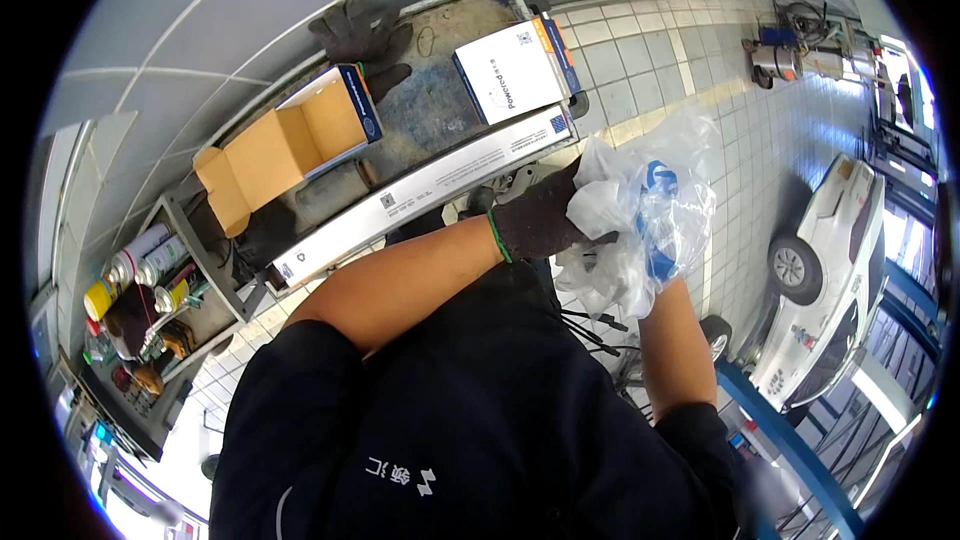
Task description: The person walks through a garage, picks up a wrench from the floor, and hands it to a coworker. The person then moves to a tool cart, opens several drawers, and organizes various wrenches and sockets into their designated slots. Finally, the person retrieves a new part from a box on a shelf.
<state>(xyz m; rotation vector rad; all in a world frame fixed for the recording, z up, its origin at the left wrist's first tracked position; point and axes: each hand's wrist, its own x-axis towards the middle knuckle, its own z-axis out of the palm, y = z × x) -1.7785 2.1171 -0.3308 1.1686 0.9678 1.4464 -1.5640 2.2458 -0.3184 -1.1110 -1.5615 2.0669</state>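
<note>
In front of my chest is a crumpled clear plastic bag [690, 180] with blue markings showing on it. My left hand [545, 215], in a dark knit glove with a green cuff edge, is closed on the bag's near left side. My bare right forearm [677, 345] runs up to the bag from below. The bag covers my right hand, so its fingers and grip cannot be made out. Whether anything lies inside the bag is unclear.
A metal cart [440, 40] carries an open cardboard box [270, 150], a white box [510, 70], a long white carton [430, 190] and a dark glove [360, 35]. Spray cans [140, 255] stand at the left. A white car [825, 270] is at the right, beside a blue beam [790, 450].
</note>
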